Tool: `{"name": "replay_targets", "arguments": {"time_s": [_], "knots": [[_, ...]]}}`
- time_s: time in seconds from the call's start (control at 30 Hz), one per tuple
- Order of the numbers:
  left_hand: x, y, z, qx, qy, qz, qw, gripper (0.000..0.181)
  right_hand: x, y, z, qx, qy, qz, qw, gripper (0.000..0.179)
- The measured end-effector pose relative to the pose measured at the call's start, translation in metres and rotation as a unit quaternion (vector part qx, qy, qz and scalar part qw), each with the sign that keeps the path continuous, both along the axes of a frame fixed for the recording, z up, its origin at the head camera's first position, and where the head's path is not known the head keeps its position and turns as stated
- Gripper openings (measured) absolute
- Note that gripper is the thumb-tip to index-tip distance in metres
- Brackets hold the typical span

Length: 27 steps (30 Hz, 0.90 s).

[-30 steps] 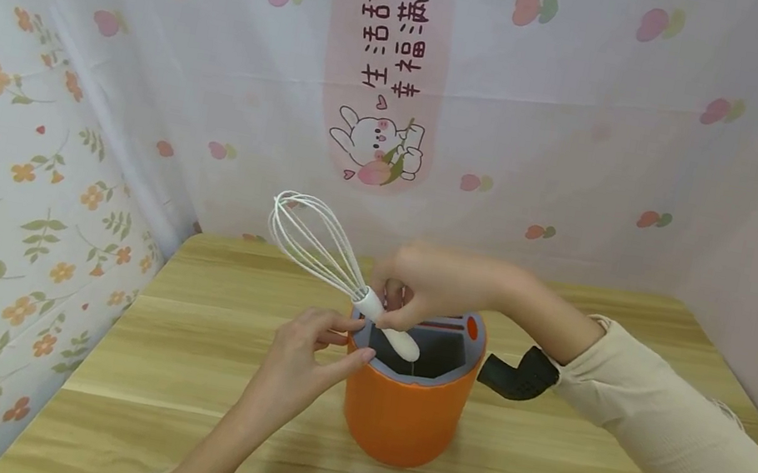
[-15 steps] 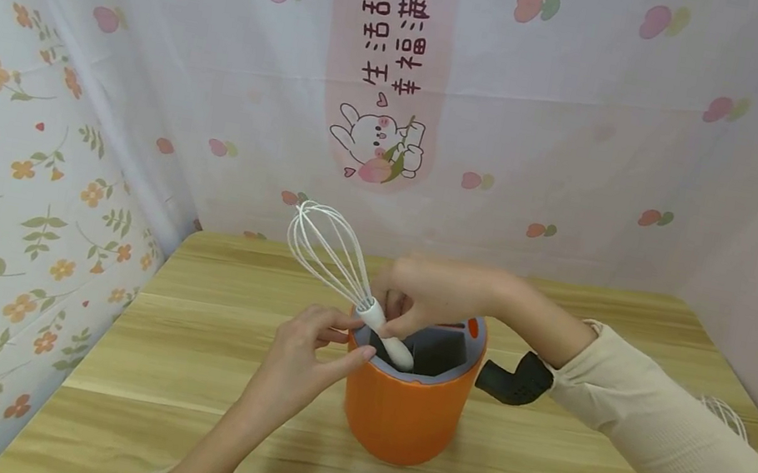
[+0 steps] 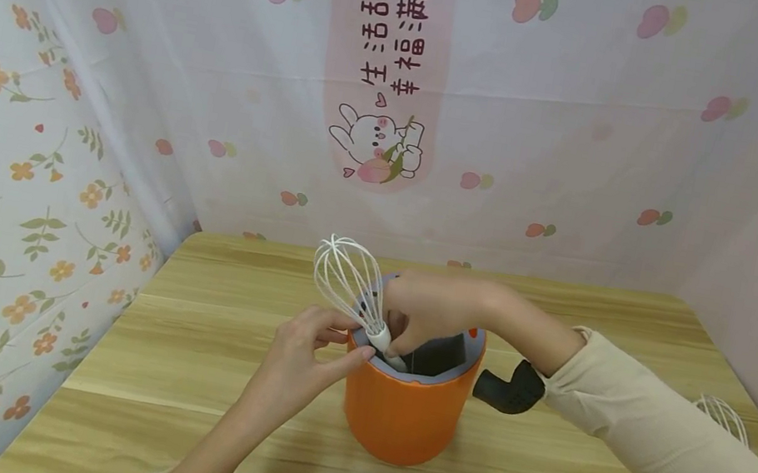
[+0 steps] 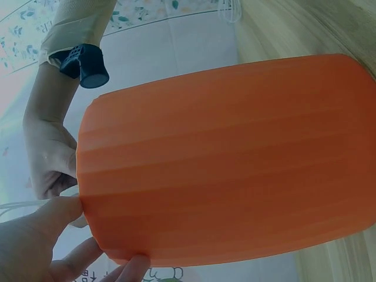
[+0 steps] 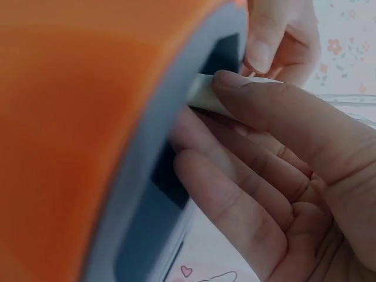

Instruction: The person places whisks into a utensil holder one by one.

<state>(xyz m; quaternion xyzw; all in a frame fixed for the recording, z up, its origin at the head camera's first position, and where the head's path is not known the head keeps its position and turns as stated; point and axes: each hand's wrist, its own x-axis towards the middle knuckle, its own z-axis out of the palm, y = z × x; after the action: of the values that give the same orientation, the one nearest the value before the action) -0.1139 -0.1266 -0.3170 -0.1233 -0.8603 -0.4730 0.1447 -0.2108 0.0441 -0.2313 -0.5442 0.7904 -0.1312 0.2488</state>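
Observation:
A white whisk [image 3: 377,338] leans with its wire head up and to the left, its handle down in an orange utensil holder [image 3: 403,422]. My right hand [image 3: 438,308] pinches the whisk's handle [image 5: 205,94] between thumb and fingers at the opening. The handle's lower end is hidden inside the holder. My left hand [image 3: 307,349] holds the holder at its left rim, thumb and fingers spread around the edge. In the left wrist view the holder's orange side [image 4: 235,158] fills most of the picture, with my left fingertips at its end.
The holder's grey divided insert [image 3: 430,377] has a dark compartment on the right. Another white wire whisk [image 3: 724,417] lies at the table's right side, partly behind my right sleeve [image 3: 661,447]. Printed cloths [image 3: 553,157] hang behind the wooden table [image 3: 210,376].
My right hand has lowered the whisk into the holder, and its wire head has come down and to the right. My left hand has stayed at the rim.

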Motion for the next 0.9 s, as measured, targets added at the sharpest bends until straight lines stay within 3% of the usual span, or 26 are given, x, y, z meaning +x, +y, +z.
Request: {"name": "replay_targets", "arguments": {"time_s": [0.3,0.7,0.9], "knots": [[0.000,0.003,0.000,-0.010,0.001,0.008,0.9999,0.019,0.001,0.001,-0.008,-0.024,-0.009,0.022,0.9994,0.014],[0.000,0.004,0.000,0.007,-0.003,0.006,1.0000,0.018,0.002,0.015,-0.002,-0.015,-0.015,-0.047,0.9987,0.006],[0.001,0.004,0.000,0.007,-0.008,0.009,0.9999,0.023,0.001,0.029,0.003,-0.020,-0.021,-0.058,0.9979,0.005]]}}
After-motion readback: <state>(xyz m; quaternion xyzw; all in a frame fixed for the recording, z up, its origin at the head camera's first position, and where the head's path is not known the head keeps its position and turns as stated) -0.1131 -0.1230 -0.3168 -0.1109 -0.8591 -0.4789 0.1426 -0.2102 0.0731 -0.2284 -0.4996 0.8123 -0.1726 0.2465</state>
